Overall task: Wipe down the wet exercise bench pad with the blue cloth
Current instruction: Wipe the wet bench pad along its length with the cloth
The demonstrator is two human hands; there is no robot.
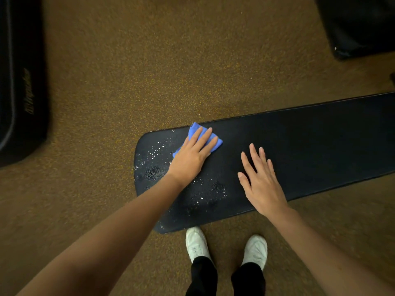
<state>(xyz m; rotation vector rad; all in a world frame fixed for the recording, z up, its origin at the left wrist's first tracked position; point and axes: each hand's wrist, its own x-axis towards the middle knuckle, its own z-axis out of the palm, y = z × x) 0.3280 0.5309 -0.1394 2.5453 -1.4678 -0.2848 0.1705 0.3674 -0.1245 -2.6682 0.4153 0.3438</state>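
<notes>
Your flat left hand pressed the blue cloth onto the bench pad; your right hand, fingers spread and holding nothing, probably steadied it.

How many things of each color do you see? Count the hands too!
Blue: 1, the cloth under the left hand
Black: 3, the bench pad and two other pads, one far left, one top right
White: 2, the shoes
Hands: 2, left and right hand
Total: 8
</notes>
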